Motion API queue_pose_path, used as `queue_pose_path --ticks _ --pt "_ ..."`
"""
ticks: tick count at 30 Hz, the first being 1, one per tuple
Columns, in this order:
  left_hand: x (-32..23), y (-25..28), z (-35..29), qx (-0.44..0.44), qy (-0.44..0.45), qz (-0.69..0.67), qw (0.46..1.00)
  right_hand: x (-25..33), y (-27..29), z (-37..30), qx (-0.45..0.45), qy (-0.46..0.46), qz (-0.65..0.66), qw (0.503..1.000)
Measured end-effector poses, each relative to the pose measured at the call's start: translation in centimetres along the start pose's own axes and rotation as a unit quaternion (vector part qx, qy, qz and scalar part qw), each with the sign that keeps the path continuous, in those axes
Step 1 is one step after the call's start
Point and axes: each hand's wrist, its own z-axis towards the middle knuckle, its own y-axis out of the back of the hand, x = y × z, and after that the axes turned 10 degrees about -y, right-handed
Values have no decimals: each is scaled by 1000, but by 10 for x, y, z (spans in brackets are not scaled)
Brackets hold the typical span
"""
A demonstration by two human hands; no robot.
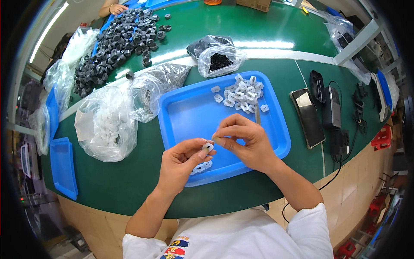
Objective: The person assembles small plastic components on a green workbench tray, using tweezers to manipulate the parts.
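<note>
Between the thumb and fingers of my left hand is a small white plastic part with a dark spot in it. Close beside it, my right hand is pinched, thumb against forefinger; whatever lies between those fingertips is too small to make out. Both hands are above a blue tray. A heap of similar white plastic parts lies at the tray's far right, with a thin metal tool, perhaps tweezers, beside it. Several more white parts sit at the near edge, partly behind my left hand.
Clear bags of parts lie left of the tray, and an open bag of tiny black pieces stands behind it. Many dark round caps cover the far left. A phone and a black device lie right. Another person's hand shows far left.
</note>
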Motion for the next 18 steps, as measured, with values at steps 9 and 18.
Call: queue_pose_path --ticks 9,18 --pt "1 -1 -1 -16 -12 8 1000 7 -4 -8 42 -190 133 972" --pt "-1 -1 -1 -53 -14 -34 998 5 -4 -7 44 -184 55 980"
